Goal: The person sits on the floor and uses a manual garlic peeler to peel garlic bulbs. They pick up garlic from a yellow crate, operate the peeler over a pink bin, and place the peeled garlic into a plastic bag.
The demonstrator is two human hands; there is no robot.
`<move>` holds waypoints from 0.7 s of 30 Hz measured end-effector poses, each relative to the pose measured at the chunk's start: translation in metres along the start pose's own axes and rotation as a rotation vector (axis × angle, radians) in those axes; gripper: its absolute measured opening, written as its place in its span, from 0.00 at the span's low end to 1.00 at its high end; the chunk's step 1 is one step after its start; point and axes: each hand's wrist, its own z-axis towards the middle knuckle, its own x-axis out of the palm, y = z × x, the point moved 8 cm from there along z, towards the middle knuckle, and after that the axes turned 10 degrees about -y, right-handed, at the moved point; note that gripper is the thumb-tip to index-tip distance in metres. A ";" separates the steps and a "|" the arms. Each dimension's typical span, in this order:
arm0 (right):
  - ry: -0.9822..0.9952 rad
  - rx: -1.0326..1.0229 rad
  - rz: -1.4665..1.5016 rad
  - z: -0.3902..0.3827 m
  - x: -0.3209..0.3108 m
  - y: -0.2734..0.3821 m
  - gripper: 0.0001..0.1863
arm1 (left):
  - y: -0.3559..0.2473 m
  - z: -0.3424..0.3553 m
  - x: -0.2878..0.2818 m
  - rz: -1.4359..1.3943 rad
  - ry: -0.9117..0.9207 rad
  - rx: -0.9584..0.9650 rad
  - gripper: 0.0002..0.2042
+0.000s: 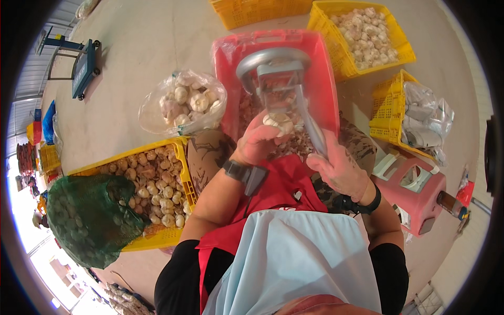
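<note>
My left hand (256,140) is closed around a whitish garlic bulb (278,123), holding it over a red tub (328,79). My right hand (338,167) is closed on the grey handle (311,121) of a tool, beside the bulb. From this handle the tool reaches up to a thick grey curved bar (273,54) and a pale frame over the tub. Some of it is blurred, and its exact kind I cannot tell. Loose papery garlic skins (286,148) lie in the tub, partly hidden by my hands.
Left of the tub sits a clear bag of garlic (191,102). A yellow crate of bulbs (165,202) with a green mesh sack (94,220) is at my left. Right are a yellow crate of white garlic (365,39), a crate with plastic bags (388,107) and a pink stool-like piece (420,197).
</note>
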 end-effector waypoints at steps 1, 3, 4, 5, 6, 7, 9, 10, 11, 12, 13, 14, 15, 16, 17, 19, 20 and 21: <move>-0.006 0.034 0.032 0.000 0.001 -0.004 0.32 | 0.000 0.000 0.003 -0.010 0.018 -0.008 0.36; -0.004 0.080 0.078 0.000 0.002 -0.007 0.31 | -0.001 0.000 0.006 -0.019 0.001 -0.027 0.36; 0.004 0.091 0.093 0.000 0.001 -0.004 0.31 | -0.002 -0.001 0.007 -0.024 -0.009 -0.037 0.36; 0.012 0.103 0.108 0.001 0.001 -0.004 0.31 | -0.003 -0.001 0.010 -0.024 -0.019 -0.042 0.36; 0.005 0.091 0.101 0.001 0.001 -0.004 0.31 | -0.004 -0.001 0.012 -0.027 -0.029 -0.048 0.36; -0.003 0.078 0.095 0.001 0.002 -0.005 0.31 | -0.003 -0.001 0.013 -0.030 -0.039 -0.055 0.36; -0.014 0.063 0.075 0.003 0.003 -0.008 0.31 | -0.003 0.000 0.011 -0.027 -0.027 -0.041 0.37; -0.016 0.059 0.062 0.003 0.005 -0.012 0.31 | -0.003 0.001 0.010 -0.026 -0.020 -0.033 0.37; -0.018 0.056 0.048 0.004 0.006 -0.014 0.31 | -0.001 0.002 0.009 -0.022 -0.013 -0.037 0.38; -0.016 0.044 0.048 0.005 0.007 -0.012 0.31 | 0.000 0.003 0.008 -0.016 -0.007 -0.041 0.38; -0.013 0.032 0.048 0.007 0.007 -0.010 0.30 | 0.001 0.003 0.006 -0.010 -0.002 -0.044 0.39; -0.009 0.019 0.047 0.008 0.007 -0.009 0.30 | 0.002 0.003 0.004 -0.026 -0.001 -0.052 0.39; -0.040 -0.025 0.015 0.009 0.007 -0.010 0.29 | 0.003 0.004 0.003 -0.044 0.003 -0.062 0.39; -0.070 -0.072 -0.018 0.011 0.011 -0.015 0.28 | 0.003 0.005 0.003 -0.060 0.009 -0.070 0.39; -0.099 -0.119 -0.051 0.014 0.015 -0.021 0.27 | 0.003 0.006 0.005 -0.078 0.020 -0.070 0.38; -0.138 -0.109 -0.042 0.025 0.020 -0.037 0.26 | 0.001 0.006 0.008 -0.106 0.034 -0.068 0.37; -0.159 -0.103 -0.038 0.031 0.023 -0.047 0.26 | 0.002 0.006 0.005 -0.073 0.015 -0.065 0.35; -0.221 -0.154 -0.040 0.036 0.026 -0.056 0.26 | 0.003 0.005 0.001 -0.038 -0.008 -0.062 0.34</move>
